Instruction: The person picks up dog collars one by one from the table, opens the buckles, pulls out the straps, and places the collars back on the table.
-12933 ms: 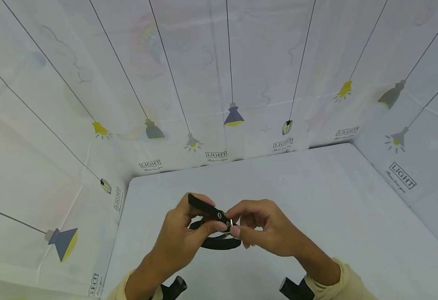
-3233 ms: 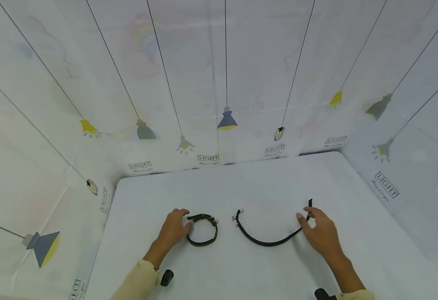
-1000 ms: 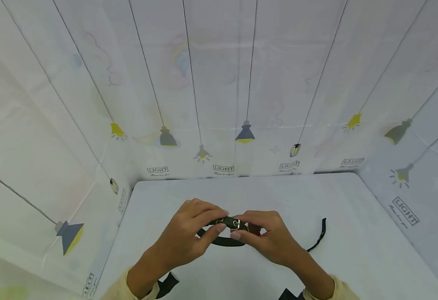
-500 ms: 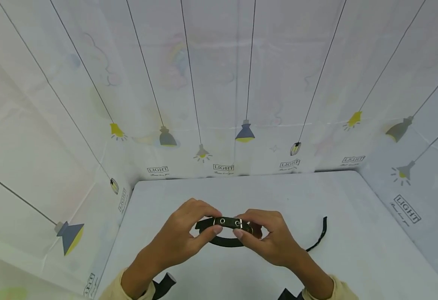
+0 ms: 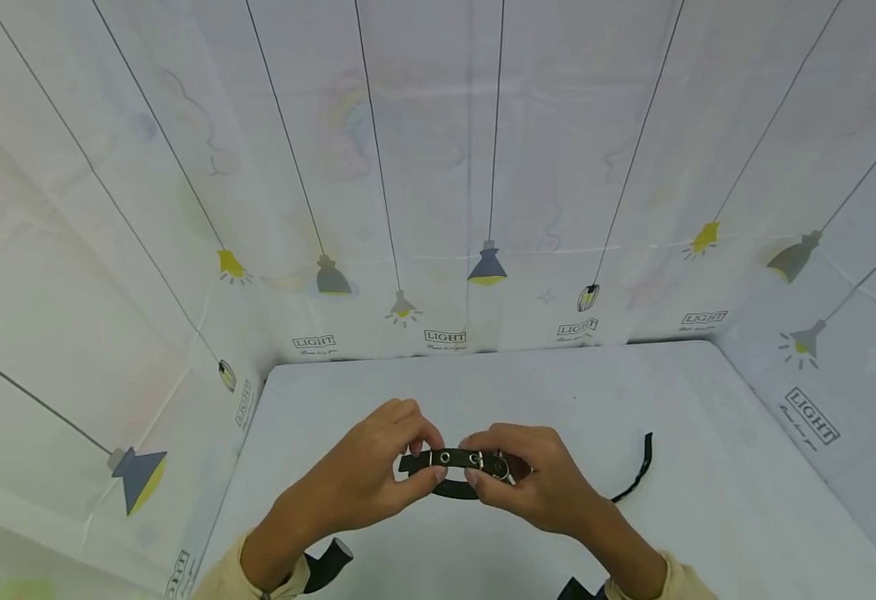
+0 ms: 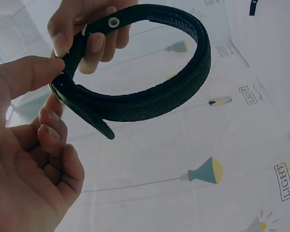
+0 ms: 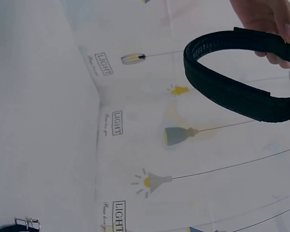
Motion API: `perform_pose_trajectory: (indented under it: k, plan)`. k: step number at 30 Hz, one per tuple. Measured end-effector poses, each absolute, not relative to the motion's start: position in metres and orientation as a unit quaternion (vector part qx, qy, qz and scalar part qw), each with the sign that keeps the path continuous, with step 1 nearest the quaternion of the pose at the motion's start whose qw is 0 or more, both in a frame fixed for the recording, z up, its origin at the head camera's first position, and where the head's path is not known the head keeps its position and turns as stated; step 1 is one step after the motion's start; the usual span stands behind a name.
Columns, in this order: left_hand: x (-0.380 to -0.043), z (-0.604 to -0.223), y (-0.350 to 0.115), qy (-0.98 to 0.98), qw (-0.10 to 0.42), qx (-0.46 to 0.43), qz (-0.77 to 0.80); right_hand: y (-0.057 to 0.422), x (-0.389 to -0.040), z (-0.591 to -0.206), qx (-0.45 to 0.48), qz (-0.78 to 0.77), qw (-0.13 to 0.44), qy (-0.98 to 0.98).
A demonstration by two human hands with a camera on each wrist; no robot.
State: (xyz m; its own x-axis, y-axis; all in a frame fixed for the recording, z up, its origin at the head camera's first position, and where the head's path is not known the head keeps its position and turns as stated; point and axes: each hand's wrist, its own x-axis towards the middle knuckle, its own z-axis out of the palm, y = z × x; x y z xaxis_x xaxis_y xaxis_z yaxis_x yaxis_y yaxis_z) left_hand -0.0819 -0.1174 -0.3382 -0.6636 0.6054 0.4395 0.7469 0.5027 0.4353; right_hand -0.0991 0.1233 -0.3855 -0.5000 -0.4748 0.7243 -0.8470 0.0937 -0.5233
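Note:
A dark dog collar, fastened into a loop, is held up over the table by both hands. My left hand pinches its strap near the free end, at the metal keeper. My right hand grips it beside the buckle; a ring hangs there. Two metal eyelets show between the hands. In the left wrist view the loop stands wide, its pointed tip sticking out below. A second dark collar lies unfastened on the table, mostly hidden behind my right hand and forearm; its buckle shows in the right wrist view.
The white table has rounded far corners and meets a wall cloth printed with hanging lamps. Black camera mounts sit at both wrists.
Earlier both collars lay on the table with a hand near each; the buckled one has since been lifted. Over the last second it turned slightly, bringing its eyelets and tip into view.

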Motion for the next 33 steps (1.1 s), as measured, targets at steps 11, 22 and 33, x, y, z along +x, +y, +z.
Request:
perform_pose_trajectory:
  k: [11, 22, 33]
  plan:
    - [-0.080, -0.340, -0.111, -0.834, 0.118, -0.400, -0.361, 0.125, -0.098, -0.380, 0.439, 0.507, 0.146, -0.728]
    - [-0.075, -0.339, -0.105, -0.830, 0.125, -0.394, -0.374, 0.125, -0.096, -0.379, 0.432, 0.520, 0.111, -0.728]
    - [-0.076, -0.336, -0.107, -0.822, 0.192, -0.399, -0.359, 0.126, -0.093, -0.376, 0.424, 0.546, 0.132, -0.710]
